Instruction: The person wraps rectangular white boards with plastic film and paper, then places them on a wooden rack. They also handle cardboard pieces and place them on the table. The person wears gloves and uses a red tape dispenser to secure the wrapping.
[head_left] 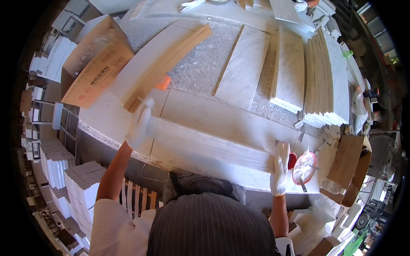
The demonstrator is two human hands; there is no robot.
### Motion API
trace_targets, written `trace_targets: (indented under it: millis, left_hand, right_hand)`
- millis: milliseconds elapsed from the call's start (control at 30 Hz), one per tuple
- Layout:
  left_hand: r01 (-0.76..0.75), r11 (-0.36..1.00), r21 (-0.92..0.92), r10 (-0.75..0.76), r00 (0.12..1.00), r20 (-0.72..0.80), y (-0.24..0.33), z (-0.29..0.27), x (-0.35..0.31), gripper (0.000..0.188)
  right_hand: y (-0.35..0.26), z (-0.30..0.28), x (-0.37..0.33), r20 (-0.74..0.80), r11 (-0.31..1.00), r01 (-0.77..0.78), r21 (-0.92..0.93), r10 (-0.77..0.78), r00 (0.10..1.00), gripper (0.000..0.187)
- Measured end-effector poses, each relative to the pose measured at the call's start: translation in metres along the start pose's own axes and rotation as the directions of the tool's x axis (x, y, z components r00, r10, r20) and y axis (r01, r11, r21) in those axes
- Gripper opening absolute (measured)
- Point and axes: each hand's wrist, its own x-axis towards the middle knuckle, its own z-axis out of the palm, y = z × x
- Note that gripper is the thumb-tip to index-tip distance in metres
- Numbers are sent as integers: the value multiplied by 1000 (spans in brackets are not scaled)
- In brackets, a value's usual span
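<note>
A long, pale grey-veined marble strip (209, 143) lies across in front of me, above the white slabs of the worktable; I cannot tell whether it touches them. My left hand (139, 121), in a white glove, grips its left end. At the right end my gloved right hand (279, 168) is closed around the edge. Just beyond that hand a red container (292, 161) is partly hidden. Beside it sits a red-rimmed dish (305, 169) of white paste, with a tool's blade sticking out toward me.
Stacked strips (166, 64) and an orange object (163, 82) lie beyond my left hand. Marble slabs (243, 68) and upright strips (318, 77) stand far right. Cardboard boxes flank the table, left (100, 74) and right (348, 164). Another person's gloved hand (192, 5) shows at the far edge.
</note>
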Motion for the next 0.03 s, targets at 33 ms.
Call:
trace_targets:
  millis: [33]
  left_hand:
    - [33, 998, -61, -29, 997, 68, 1, -2, 0, 61]
  right_hand:
    - [2, 2, -7, -1, 1000, -4, 8, 4, 1000, 59]
